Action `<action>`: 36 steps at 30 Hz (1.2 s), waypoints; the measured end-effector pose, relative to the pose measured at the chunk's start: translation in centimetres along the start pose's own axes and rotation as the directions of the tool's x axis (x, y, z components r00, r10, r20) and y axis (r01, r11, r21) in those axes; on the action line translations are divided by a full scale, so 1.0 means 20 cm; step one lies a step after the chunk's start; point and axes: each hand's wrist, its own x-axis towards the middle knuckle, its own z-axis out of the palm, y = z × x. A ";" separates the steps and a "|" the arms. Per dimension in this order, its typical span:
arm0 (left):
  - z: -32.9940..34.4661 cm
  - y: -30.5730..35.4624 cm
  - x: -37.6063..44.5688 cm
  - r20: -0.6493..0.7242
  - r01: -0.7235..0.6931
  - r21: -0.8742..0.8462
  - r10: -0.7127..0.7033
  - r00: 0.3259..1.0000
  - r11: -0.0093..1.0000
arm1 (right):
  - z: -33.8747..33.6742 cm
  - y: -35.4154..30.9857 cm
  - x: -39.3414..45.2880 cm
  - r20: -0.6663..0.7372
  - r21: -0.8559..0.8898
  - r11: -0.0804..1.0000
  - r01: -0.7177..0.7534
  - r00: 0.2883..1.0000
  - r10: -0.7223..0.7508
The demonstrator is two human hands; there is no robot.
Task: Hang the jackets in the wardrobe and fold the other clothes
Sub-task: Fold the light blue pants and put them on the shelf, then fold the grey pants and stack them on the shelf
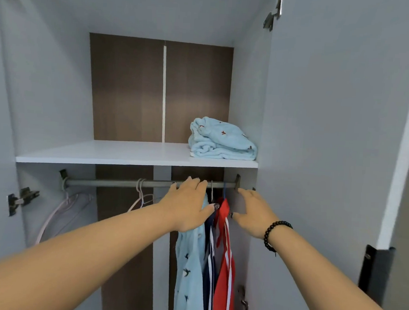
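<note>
Three jackets hang at the right end of the grey rail (115, 182): a light blue patterned one (189, 269), a navy one with white stripes (210, 263) and a red one with white stripes (225, 268). My left hand (188, 204) lies flat with straight fingers over the top of the light blue jacket, fingertips at the rail. My right hand (252, 213) is spread open just right of the red jacket, next to the wardrobe's side wall, holding nothing. A folded light blue garment (223, 141) lies on the white shelf (103, 153) above.
Empty pale hangers hang on the rail at its left end (61, 208) and middle (141, 196). The open wardrobe door (333, 114) stands on the right, with hinges on both sides. A black bead bracelet (271, 233) is on my right wrist.
</note>
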 end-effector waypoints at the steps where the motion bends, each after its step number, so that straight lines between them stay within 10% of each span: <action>1: 0.00 0.02 -0.03 -0.015 -0.030 0.011 0.030 0.999 0.999 | -0.01 0.00 -0.06 0.003 0.004 1.000 0.006 1.000 -0.006; 22: 0.06 0.64 -1.20 0.141 -0.206 -0.286 0.253 0.957 0.936 | -0.07 -0.16 -1.69 -0.034 0.005 0.980 -0.197 0.980 0.197; 36: 0.27 1.60 -1.50 0.268 -0.268 -0.549 0.470 0.841 0.792 | -0.29 0.41 -2.74 -0.120 0.022 0.849 -0.528 0.841 0.527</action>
